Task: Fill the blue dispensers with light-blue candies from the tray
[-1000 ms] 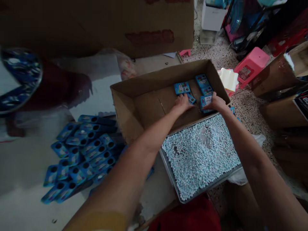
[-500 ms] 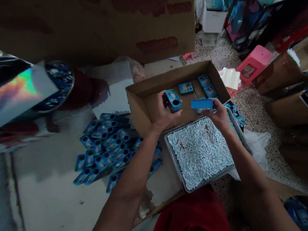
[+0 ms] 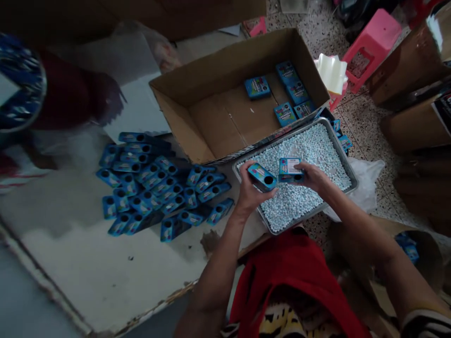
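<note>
My left hand (image 3: 251, 193) is wrapped round a small blue candy box (image 3: 259, 174), tilted so the round dark hole in its end faces me. My right hand (image 3: 314, 178) grips a second blue box (image 3: 290, 166) by its right side; a white label panel and a dark hole show on it. Both boxes are over a metal tray (image 3: 353, 184) filled with small pale blue and white candy balls (image 3: 296, 209). The two boxes are close together, and I cannot tell whether they touch.
Behind the tray, an open cardboard carton (image 3: 214, 117) holds several blue boxes (image 3: 296, 91) lying flat. Several more blue boxes (image 3: 155, 176), holes showing, stand bunched on the white table (image 3: 70, 263). At the right are a pink stool (image 3: 378, 33) and cardboard boxes (image 3: 408, 126) on the floor.
Both hands have come back from the carton to above the tray, still holding their boxes. The right box has turned, now showing its label and hole. The camera view has shifted too.
</note>
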Tool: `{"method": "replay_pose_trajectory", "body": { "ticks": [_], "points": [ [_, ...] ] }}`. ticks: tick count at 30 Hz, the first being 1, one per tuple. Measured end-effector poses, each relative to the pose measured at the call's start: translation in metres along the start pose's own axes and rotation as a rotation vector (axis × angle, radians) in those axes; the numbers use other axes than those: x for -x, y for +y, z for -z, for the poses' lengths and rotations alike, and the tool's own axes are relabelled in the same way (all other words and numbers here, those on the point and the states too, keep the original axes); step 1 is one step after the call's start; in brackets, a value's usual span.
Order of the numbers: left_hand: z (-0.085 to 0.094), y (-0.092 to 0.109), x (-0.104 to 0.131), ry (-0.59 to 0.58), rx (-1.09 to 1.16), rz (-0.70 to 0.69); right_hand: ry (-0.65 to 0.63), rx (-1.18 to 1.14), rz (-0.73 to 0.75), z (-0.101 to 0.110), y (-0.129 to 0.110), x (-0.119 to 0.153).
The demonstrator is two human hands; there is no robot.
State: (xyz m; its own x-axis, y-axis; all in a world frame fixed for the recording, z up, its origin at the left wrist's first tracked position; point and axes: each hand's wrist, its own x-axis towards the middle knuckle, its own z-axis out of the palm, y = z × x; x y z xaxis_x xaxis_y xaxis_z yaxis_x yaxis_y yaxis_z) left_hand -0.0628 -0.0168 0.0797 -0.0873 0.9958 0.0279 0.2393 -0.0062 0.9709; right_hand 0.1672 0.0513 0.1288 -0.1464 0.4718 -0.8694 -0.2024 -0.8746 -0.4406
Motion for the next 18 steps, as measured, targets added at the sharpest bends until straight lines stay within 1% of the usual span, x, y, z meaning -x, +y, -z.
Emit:
{"method": "replay_pose_trajectory", "body": {
  "ticks": [1, 3, 6, 8, 11, 12, 14, 16, 18],
  "points": [
    [-0.001, -0.001, 0.0, -0.02, -0.025, -0.019, -0.025, -0.021, -0.001, 0.004, 0.001, 0.002],
    [-0.002, -0.003, 0.001, -0.079, -0.015, -0.002, -0.041, -0.074, -0.012, 0.012, 0.002, 0.005],
    [-0.002, -0.004, 0.007, -0.158, 0.03, 0.059, -0.009, -0.204, -0.057, 0.021, 0.007, 0.005],
    [-0.004, -0.003, 0.012, -0.216, 0.077, 0.091, -0.049, -0.287, -0.114, 0.02, 0.015, 0.002],
    [-0.005, 0.002, 0.017, -0.32, 0.114, 0.097, -0.156, -0.34, -0.254, 0.008, 0.033, -0.002],
    [-0.004, 0.004, 0.016, -0.334, 0.105, 0.079, -0.173, -0.346, -0.298, 0.004, 0.039, -0.002],
    [0.001, 0.008, 0.015, -0.31, 0.056, -0.001, -0.181, -0.347, -0.366, -0.003, 0.047, 0.0],
    [0.006, 0.008, 0.013, -0.277, 0.003, -0.102, -0.192, -0.326, -0.41, -0.007, 0.052, 0.002],
    [0.01, 0.006, 0.015, -0.279, -0.01, -0.179, -0.217, -0.281, -0.45, -0.007, 0.056, 0.004]
  ]
}}
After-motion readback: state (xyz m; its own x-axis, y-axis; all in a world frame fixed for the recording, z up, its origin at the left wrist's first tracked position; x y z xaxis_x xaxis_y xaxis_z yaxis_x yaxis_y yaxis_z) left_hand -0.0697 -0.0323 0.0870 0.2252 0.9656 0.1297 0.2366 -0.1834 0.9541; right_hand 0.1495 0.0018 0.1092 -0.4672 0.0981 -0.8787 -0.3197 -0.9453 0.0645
